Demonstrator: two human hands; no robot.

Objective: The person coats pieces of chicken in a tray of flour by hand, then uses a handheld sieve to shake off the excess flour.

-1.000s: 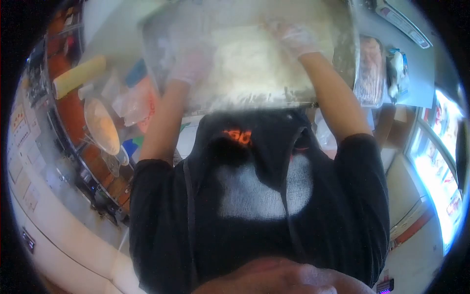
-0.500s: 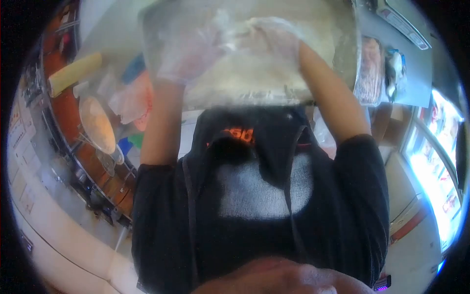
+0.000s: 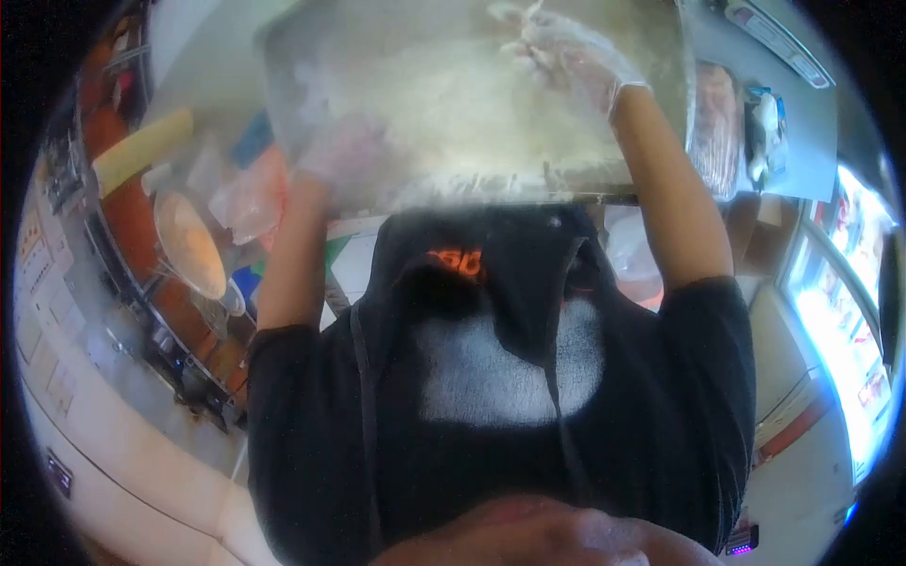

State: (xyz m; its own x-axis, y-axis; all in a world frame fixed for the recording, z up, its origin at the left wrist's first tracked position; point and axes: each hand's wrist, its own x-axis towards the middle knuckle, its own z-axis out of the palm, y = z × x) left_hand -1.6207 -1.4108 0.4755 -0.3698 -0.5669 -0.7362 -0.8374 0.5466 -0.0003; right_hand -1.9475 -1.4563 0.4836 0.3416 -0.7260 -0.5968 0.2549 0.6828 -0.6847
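A large, pale metal tray [image 3: 453,123] lies in front of my body, its surface hazy and whitish with smears along the near edge. My right hand [image 3: 571,61], in a clear plastic glove, is over the tray's far right part. Its fingers are closed together, with a small whitish strip [image 3: 510,11] at the fingertips that I cannot identify. Over the near left part of the tray is my left hand [image 3: 354,146], also gloved. Motion and haze smear its fingers, so its grip does not show.
Right of the tray stands a plastic-wrapped pack of reddish meat [image 3: 717,132], beside a white and blue bag [image 3: 769,137]. To the left are a yellow roll [image 3: 146,151], a reddish plastic bag [image 3: 255,198] and a round pan [image 3: 189,245]. A lit display case [image 3: 854,311] is far right.
My hands were close together over the middle of the tray. The left has moved left and nearer my body; the right has shifted slightly right.
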